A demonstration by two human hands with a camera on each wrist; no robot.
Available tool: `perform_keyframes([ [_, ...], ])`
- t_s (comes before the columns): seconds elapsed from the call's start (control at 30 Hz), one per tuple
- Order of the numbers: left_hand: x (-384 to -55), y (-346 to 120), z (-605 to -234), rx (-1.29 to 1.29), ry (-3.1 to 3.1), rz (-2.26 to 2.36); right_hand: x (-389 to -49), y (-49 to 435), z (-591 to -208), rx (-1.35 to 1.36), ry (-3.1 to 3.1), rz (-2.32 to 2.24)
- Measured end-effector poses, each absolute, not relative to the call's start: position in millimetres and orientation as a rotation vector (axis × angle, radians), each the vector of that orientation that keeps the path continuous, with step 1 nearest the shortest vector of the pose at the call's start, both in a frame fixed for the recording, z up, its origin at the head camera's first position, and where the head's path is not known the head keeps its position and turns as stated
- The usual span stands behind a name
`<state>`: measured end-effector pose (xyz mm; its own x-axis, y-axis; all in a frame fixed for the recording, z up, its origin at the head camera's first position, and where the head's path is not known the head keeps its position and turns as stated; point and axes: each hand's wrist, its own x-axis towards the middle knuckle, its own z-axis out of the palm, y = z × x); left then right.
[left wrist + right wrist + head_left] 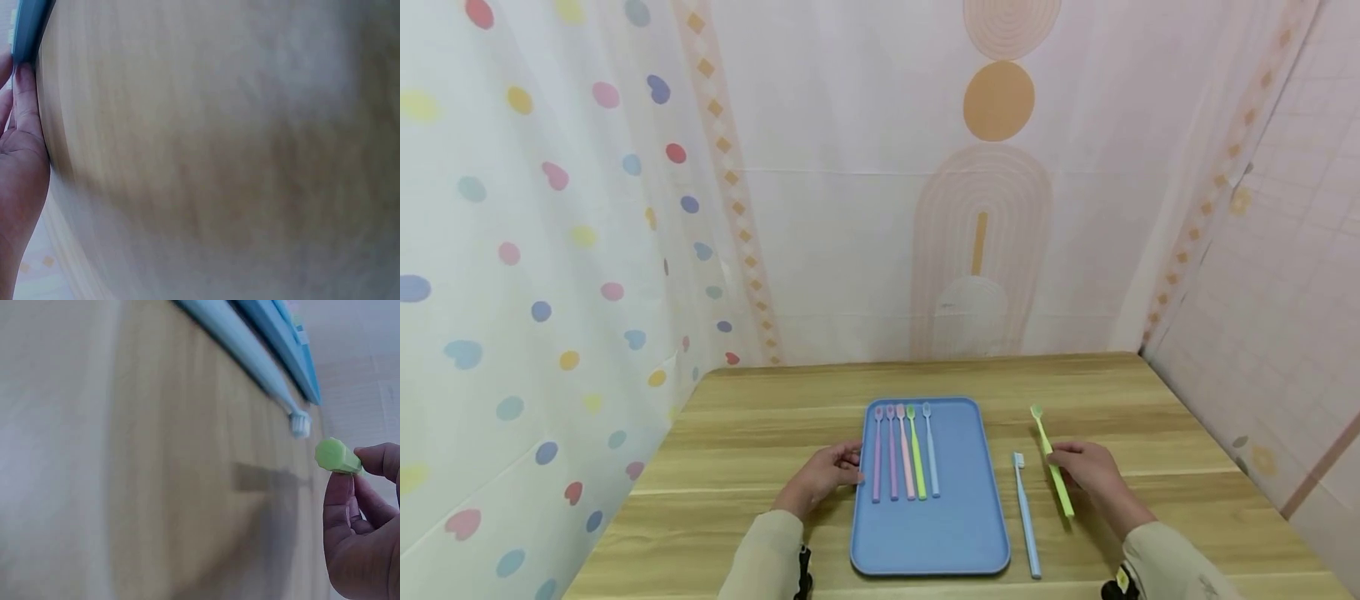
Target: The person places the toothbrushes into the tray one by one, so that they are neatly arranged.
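My right hand (1093, 471) pinches a yellow-green toothbrush (1061, 487) by its handle, right of the tray; the bristle head points away from me. In the right wrist view, the handle's blunt end (331, 455) shows between thumb and fingers, above its shadow on the table. A light blue toothbrush (1027, 525) lies on the table between tray and right hand. My left hand (823, 479) rests at the left edge of the blue tray (932, 537), fingertips against its rim. On the tray several toothbrushes lie side by side, purple, pink (906, 454), green (917, 454) and blue (932, 454).
The wood-grain table (737, 467) extends on both sides of the tray. Patterned curtains (842, 250) hang behind the table and along its left, with a pale patterned wall covering (1285, 333) on the right.
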<state>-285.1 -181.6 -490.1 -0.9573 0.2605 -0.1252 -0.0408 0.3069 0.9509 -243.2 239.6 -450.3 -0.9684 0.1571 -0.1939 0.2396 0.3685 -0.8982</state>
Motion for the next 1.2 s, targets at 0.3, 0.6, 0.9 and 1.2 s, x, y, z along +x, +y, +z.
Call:
perform_keyframes([
  [0.3, -286.0, -180.6, -487.0, 0.181, 2.347, 1.664, -256.6, 216.5, -435.1, 0.400, 2.469, -1.861],
  [0.6, -285.8, -180.2, -488.6, 0.184, 2.316, 1.704, -267.8, 192.5, -422.9, 0.410, 2.387, -1.992],
  [0.9, -285.1, -179.9, -492.3, 0.195, 2.321, 1.701, -273.1, 169.7, -429.0, 0.428, 2.354, -2.052],
  [1.2, -288.5, -180.6, -494.3, 0.195, 2.323, 1.708, -282.3, 145.1, -439.6, 0.424, 2.341, -2.096],
])
